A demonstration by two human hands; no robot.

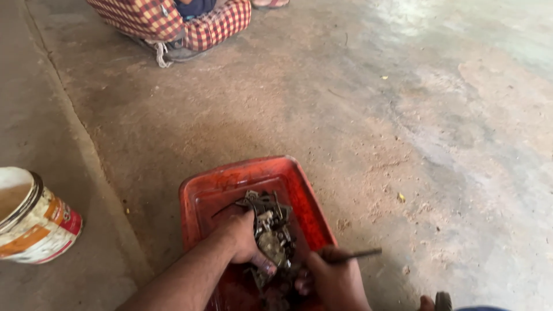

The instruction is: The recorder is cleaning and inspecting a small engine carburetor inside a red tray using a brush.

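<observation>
Glossy red plastic tray point(201, 198) holds a grimy, dull metal part point(271, 230) on rough concrete floor point(403, 115).

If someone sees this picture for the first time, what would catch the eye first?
The red tray on the concrete floor, bottom centre, stands out most. Over it the left hand grips a grimy metal engine part, while the right hand holds a thin dark tool. A paint can sits at the left edge, and a person in checked cloth is at the top.

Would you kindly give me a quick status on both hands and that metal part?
Left hand gripping greasy metal part over red tray. Right hand holding thin tool. Tin can off left, well apart.
</observation>
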